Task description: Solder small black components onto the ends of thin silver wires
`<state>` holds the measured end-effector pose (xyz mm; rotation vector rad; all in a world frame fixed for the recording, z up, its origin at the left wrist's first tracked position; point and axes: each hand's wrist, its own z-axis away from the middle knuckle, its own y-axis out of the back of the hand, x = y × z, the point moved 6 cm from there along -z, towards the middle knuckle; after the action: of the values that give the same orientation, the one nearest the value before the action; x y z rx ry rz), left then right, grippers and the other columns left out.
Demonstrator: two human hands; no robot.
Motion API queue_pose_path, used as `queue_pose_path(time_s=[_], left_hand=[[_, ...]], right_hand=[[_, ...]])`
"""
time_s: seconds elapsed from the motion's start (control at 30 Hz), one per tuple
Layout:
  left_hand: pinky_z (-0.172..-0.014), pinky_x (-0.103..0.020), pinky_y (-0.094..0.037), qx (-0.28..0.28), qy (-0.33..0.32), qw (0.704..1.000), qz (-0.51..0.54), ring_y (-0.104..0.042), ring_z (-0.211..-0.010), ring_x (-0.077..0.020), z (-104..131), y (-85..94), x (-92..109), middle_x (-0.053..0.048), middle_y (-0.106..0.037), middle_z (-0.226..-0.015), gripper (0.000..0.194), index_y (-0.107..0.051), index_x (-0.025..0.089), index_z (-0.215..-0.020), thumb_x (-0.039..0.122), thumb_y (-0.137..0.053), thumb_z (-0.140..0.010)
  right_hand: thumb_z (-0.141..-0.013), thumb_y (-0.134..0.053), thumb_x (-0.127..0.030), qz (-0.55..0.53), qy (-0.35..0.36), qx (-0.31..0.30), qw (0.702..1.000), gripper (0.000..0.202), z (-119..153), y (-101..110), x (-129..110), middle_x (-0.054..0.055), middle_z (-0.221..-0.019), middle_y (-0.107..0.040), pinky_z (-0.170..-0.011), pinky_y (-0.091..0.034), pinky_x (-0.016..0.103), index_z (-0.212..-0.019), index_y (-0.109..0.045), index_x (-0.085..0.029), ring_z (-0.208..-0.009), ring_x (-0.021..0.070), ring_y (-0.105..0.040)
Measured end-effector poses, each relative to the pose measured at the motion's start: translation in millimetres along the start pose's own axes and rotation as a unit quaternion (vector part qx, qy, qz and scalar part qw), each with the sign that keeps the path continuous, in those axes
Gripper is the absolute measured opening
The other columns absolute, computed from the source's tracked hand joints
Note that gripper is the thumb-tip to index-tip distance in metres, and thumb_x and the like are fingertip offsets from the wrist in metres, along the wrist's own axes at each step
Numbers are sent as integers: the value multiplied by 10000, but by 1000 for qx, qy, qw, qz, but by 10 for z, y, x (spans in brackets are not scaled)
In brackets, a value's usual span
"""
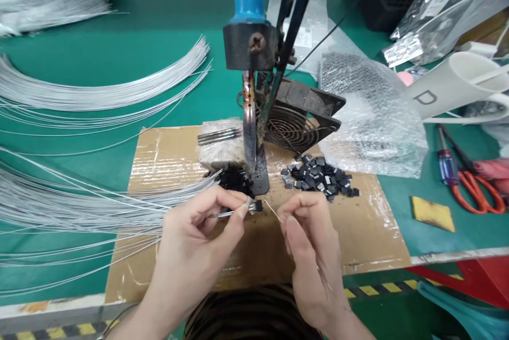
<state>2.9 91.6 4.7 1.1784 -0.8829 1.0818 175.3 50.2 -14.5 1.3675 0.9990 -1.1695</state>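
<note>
**Piece (259, 206) and thin wire (272, 209) meet near the iron (242, 45)**

The left hand (202, 239) pinches the piece between thumb and forefinger; its black end sticks out to the right of those fingers. The right hand (308, 244) has thumb and forefinger pressed together on the thin wire, whose free end points left and up from them, just beside the piece. Whether the two touch, I cannot tell.

Just beyond the left fingers stands the iron's tip (249, 138), pointing down, with a black heap (236, 178) beside it. Beyond the right fingers lie loose caps (318, 175), and farther past them a fan (294, 125). Grey cables (99, 212) spread to the left of the left fingers, across the cardboard (369, 228) and the surface (139, 48).

The step in hand looks like lining up a joint for soldering. The next move would seem to call for a steady left pinch, the joint at the tip and a small, measured feed from the right fingers, kept clear of the heat.
</note>
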Motion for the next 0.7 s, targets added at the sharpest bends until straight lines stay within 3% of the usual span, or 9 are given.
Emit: queue_pose_path(time_s=[0.07, 0.13, 0.27, 0.37, 0.5, 0.7], left_hand=[[-665, -145, -523, 4, -2, 1000, -7, -721, -749, -97, -7, 13, -10, 11, -812, -895, 128, -728, 220, -765, 158, -722, -877], [-634, -157, -504, 7, -2, 1000, -15, -709, -741, -100, -14, 28, -21, 7, -811, -910, 120, -730, 221, -781, 171, -720, -889], [-612, -177, -486, 6, 0, 1000, -14, -701, -728, -107, -49, 43, -14, 4, -810, -907, 100, -741, 222, -808, 192, -727, -903], [-630, -175, -499, -2, -4, 1000, -3, -707, -734, -106, -84, 38, 11, 9, -810, -911, 100, -737, 223, -813, 199, -731, -910], [-674, -170, -527, -8, -8, 1000, 6, -725, -762, -108, -118, 32, 26, 12, -812, -918, 100, -738, 223, -819, 191, -727, -913], [-596, -169, -488, 2, -12, 1000, -11, -704, -707, -100, -154, 41, 53, 15, -810, -907, 86, -743, 228, -826, 197, -725, -904]], right_hand=[[-1103, -381, -231, 14, 14, -3, 1000, 221, -19, 16, -8, -22, -814, -464, -625, -394, 310, -905, -478, -249, -655, 148, -433], [-1107, -347, -204, 7, 30, -19, 999, 276, -46, 11, -29, -18, -824, -437, -681, -419, 315, -849, -436, -244, -708, 155, -451], [-1087, -455, -182, -8, 48, -32, 998, 199, -110, 8, -85, 32, -1104, -614, -935, -484, 337, -906, -518, -234, -1041, 173, -613], [-1050, -561, -155, -24, 49, -31, 998, 151, -150, 0, -110, 37, -1289, -676, -1090, -462, 358, -929, -549, -245, -1280, 200, -616], [-1016, -609, -115, -47, 32, -37, 998, 194, -189, -32, -125, 8, -1294, -741, -1084, -510, 321, -899, -553, -260, -1265, 173, -683], [-992, -624, -116, -88, -1, -15, 996, 218, -244, -36, -136, 13, -1228, -797, -1065, -554, 329, -836, -566, -256, -1200, 185, -743]])
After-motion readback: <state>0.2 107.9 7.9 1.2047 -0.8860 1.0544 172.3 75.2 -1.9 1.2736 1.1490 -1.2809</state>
